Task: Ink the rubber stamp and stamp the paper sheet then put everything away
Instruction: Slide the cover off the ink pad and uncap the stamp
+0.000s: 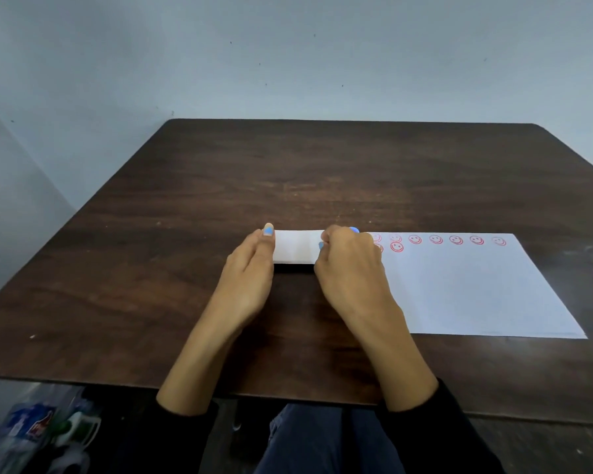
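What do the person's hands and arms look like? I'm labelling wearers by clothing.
Both arms wear black sleeves pushed up, leaving the forearms bare. The left hand and right hand have light blue polish on the nails. No rings, watch or gloves are visible.

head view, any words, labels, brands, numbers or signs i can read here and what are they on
No legible words or numbers anywhere.
Paper sheet: no text, only red smiley-face stamp marks in a row along its far edge, with a few more starting a second row below.
White box between the hands: no print visible.
Bag on the floor at lower left: coloured printing, too blurred to read.
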`<state>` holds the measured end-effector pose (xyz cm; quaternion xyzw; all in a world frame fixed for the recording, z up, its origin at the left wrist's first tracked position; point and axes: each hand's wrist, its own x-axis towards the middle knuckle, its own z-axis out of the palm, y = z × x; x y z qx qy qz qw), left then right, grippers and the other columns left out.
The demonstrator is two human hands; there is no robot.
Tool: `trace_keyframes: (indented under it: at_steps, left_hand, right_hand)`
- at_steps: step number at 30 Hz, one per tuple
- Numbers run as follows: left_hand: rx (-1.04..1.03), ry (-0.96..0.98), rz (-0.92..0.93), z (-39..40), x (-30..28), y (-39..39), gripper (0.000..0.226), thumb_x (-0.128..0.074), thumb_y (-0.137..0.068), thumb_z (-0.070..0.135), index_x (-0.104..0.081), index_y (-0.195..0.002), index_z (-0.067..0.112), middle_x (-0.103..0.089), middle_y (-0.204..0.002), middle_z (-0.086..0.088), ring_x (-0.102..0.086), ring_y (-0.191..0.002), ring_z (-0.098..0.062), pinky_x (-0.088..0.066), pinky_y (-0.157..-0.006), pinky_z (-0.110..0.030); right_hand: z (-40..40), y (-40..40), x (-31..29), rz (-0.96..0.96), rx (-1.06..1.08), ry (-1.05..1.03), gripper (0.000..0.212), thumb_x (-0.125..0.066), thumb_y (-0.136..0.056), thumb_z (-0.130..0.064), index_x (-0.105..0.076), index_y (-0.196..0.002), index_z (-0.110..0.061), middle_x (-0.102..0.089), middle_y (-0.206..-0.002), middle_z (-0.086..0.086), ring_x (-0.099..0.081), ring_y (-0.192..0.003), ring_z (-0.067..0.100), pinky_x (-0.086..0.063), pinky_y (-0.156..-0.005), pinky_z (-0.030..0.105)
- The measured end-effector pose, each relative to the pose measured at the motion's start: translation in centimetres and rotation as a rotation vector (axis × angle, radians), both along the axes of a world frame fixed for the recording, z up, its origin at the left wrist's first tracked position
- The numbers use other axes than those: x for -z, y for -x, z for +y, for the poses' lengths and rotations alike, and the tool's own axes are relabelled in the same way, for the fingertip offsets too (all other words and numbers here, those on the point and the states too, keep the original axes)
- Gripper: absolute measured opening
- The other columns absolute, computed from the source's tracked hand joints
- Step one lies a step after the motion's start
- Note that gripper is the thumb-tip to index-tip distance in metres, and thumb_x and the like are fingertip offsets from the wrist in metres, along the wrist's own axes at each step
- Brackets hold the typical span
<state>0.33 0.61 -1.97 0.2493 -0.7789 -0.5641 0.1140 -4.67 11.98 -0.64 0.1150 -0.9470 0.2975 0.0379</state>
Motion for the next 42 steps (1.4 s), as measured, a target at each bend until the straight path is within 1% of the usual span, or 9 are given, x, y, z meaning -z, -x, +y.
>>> trace_keyframes:
  at_steps: [6, 11, 19, 22, 26, 31, 33, 36, 42]
  left_hand:
    - [-0.007, -0.064, 0.035, -0.8, -1.0, -0.4, 0.053, -0.034, -0.091, 0.056, -0.052, -0.129, 0.024, -0.053, -0.134, 0.005, -0.047, -0.124, -0.012, -0.031, -0.110, -0.038]
    - [-0.192, 0.000, 0.075, -4.3, -2.8, -1.3, 0.030, -0.035, -0.096, 0.045, -0.053, -0.115, 0.029, -0.051, -0.084, 0.019, -0.051, -0.082, -0.002, -0.034, -0.074, -0.018]
    - [-0.347, -0.007, -0.017, -7.7, -0.9, -4.6, 0.049, -0.033, -0.095, 0.047, -0.045, -0.135, 0.023, -0.050, -0.120, -0.003, -0.046, -0.109, -0.020, -0.032, -0.090, -0.030]
    - [-0.317, 0.071, -0.069, -7.9, -0.2, -5.6, 0.050, -0.028, -0.093, 0.052, -0.042, -0.136, 0.030, -0.043, -0.142, -0.005, -0.033, -0.132, -0.026, -0.026, -0.109, -0.038]
    - [-0.320, 0.154, -0.121, -7.6, -0.1, -6.1, 0.055, -0.027, -0.091, 0.057, -0.037, -0.138, 0.030, -0.031, -0.151, -0.006, -0.021, -0.140, -0.027, -0.018, -0.114, -0.047]
    - [-0.244, 0.274, 0.072, -6.2, -0.8, -5.2, 0.058, -0.044, -0.089, 0.054, -0.038, -0.139, 0.025, -0.042, -0.145, -0.004, -0.034, -0.135, -0.023, -0.029, -0.111, -0.047]
    - [-0.155, 0.347, 0.148, -4.8, -1.2, -4.0, 0.053, -0.052, -0.087, 0.049, -0.046, -0.133, 0.023, -0.051, -0.137, -0.001, -0.043, -0.127, -0.017, -0.036, -0.106, -0.039]
    - [-0.009, 0.417, 0.177, -2.3, -1.6, -2.0, 0.049, -0.061, -0.083, 0.042, -0.053, -0.127, 0.022, -0.059, -0.129, 0.002, -0.052, -0.112, -0.012, -0.039, -0.098, -0.031]
    - [0.155, 0.523, 0.147, 1.2, -1.2, 1.3, 0.056, -0.072, -0.075, 0.035, -0.054, -0.126, 0.020, -0.062, -0.125, 0.000, -0.055, -0.117, -0.018, -0.039, -0.104, -0.043]
  right_hand:
    - [-0.9, -0.7, -1.4, 0.072, -0.037, 0.024, 0.020, -0.050, -0.091, -0.014, -0.061, -0.106, -0.007, -0.067, -0.102, 0.015, -0.060, -0.091, 0.028, -0.035, -0.063, 0.029]
    - [-4.1, -1.3, -3.5, 0.045, -0.243, 0.077, 0.023, -0.047, -0.091, -0.017, -0.059, -0.109, -0.010, -0.063, -0.108, 0.013, -0.058, -0.098, 0.030, -0.032, -0.066, 0.028]
    - [-9.3, -2.7, -1.2, -0.007, -0.396, 0.031, 0.030, -0.047, -0.092, -0.020, -0.057, -0.118, -0.010, -0.063, -0.118, 0.016, -0.053, -0.111, 0.036, -0.041, -0.084, 0.038]
    - [-9.9, -2.9, -0.1, 0.000, -0.408, -0.053, 0.030, -0.047, -0.092, -0.022, -0.058, -0.118, -0.011, -0.065, -0.118, 0.014, -0.051, -0.114, 0.034, -0.036, -0.092, 0.041]
    - [-9.1, -2.6, -0.4, 0.017, -0.394, -0.050, 0.028, -0.049, -0.091, -0.026, -0.060, -0.114, -0.015, -0.066, -0.115, 0.009, -0.052, -0.113, 0.031, -0.036, -0.093, 0.039]
    - [-2.9, 0.5, -3.2, 0.227, -0.117, 0.281, 0.029, -0.059, -0.084, -0.026, -0.065, -0.112, -0.021, -0.070, -0.114, 0.002, -0.059, -0.112, 0.023, -0.046, -0.095, 0.035]
    - [0.5, 2.2, -3.6, 0.220, -0.006, 0.225, 0.033, -0.067, -0.080, -0.026, -0.064, -0.112, -0.020, -0.069, -0.114, 0.003, -0.060, -0.110, 0.024, -0.048, -0.093, 0.034]
    - [3.8, 3.8, -3.0, 0.002, 0.027, 0.061, 0.045, -0.078, -0.069, -0.030, -0.065, -0.110, -0.018, -0.068, -0.113, 0.007, -0.062, -0.105, 0.025, -0.050, -0.088, 0.035]
    - [4.3, 5.1, -1.1, -0.106, 0.015, 0.054, 0.021, -0.083, -0.064, -0.029, -0.066, -0.073, -0.022, -0.072, -0.088, 0.008, -0.066, -0.086, 0.023, -0.056, -0.078, 0.037]
